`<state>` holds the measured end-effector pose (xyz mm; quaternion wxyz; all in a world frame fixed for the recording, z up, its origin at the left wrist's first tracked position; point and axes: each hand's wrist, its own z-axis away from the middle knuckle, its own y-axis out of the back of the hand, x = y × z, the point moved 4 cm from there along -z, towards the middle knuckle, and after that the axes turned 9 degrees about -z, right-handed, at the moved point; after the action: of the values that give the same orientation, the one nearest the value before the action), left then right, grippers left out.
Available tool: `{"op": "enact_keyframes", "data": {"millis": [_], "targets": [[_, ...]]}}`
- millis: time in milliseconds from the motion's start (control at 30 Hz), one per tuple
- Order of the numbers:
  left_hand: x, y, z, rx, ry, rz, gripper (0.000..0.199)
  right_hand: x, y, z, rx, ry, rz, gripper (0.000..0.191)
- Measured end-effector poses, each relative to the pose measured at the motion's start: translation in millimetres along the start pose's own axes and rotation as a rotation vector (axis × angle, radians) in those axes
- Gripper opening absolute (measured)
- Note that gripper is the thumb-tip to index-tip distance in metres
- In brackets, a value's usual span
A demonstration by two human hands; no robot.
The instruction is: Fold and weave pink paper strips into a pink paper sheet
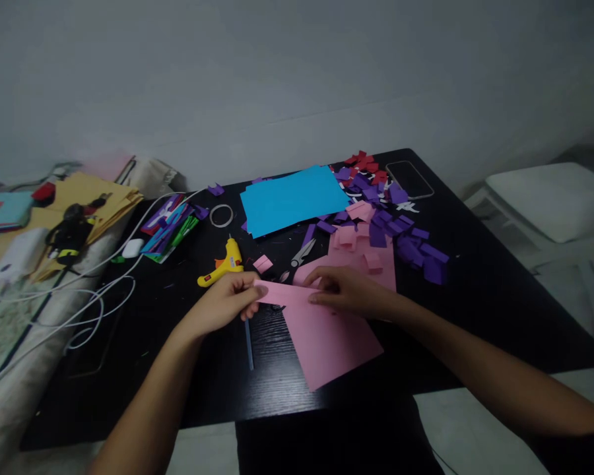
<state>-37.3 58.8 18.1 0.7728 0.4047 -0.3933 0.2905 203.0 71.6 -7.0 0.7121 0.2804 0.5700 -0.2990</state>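
Head view: left hand (228,298), right hand (345,289) both clamped on pink strip (288,294).

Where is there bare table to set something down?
Widest: the table between the purple scraps, its right edge and the right forearm. Smaller: between that forearm, the front pink sheet and the front edge. It's crowded around the left hand and right hand, near the scissors and yellow glue gun, and along the back, with blue sheets.
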Motion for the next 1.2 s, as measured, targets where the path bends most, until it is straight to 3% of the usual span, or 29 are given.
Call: {"op": "enact_keyframes", "data": {"millis": [133, 267, 333, 400, 533, 600, 667, 733, 800, 900, 967, 1067, 1200], "targets": [[2.0, -13.3, 30.2, -0.065, 0.045, -0.063, 0.036, -13.8, -3.8, 25.6, -0.065, 0.011, 0.122, 0.024], [-16.1, -50.1, 64.2, -0.067, 0.125, -0.098, 0.037, -2.1, -20.4, 66.3, -0.020, 0.012, 0.258, 0.019], [-27.9, -67.7, 77.3, -0.030, 0.134, -0.152, 0.035, 10.0, -31.6, 86.8, 0.085, 0.112, 0.377, 0.017], [-37.2, -78.8, 86.6, 0.040, 0.116, -0.247, 0.036, 18.6, -46.0, 105.9, 0.200, 0.317, 0.508, 0.019], [-46.4, -83.1, 97.7, 0.125, 0.095, -0.422, 0.038, 30.8, -79.0, 130.5, 0.247, 0.558, 0.669, 0.022], [-47.7, -80.5, 102.7, 0.179, 0.112, -0.507, 0.036, 34.8, -91.0, 135.7, 0.240, 0.561, 0.717, 0.027], [-46.0, -79.5, 109.3, 0.321, 0.112, -0.612, 0.028, 37.7, -98.7, 139.9, 0.260, 0.573, 0.757, 0.027], [-38.0, -84.7, 119.0, 0.587, 0.007, -0.740, 0.031, 40.4, -102.6, 144.6, 0.295, 0.621, 0.760, 0.023], [-27.1, -104.4, 128.7, 0.750, -0.246, -0.821, 0.032, 44.9, -103.7, 148.4, 0.307, 0.645, 0.756, 0.022], [-20.4, -147.2, 134.1, 0.615, -0.590, -0.848, 0.037, 51.9, -100.7, 152.2, 0.291, 0.671, 0.721, 0.023], [-23.5, -164.1, 133.9, 0.599, -0.651, -0.844, 0.040, 54.9, -97.4, 152.9, 0.275, 0.702, 0.712, 0.024], [-32.8, -171.9, 130.3, 0.644, -0.700, -0.796, 0.031, 56.3, -93.4, 151.1, 0.289, 0.729, 0.728, 0.025], [-41.6, -167.9, 124.8, 0.661, -0.733, -0.760, 0.029, 52.7, -95.7, 146.7, 0.344, 0.722, 0.734, 0.024]]}}
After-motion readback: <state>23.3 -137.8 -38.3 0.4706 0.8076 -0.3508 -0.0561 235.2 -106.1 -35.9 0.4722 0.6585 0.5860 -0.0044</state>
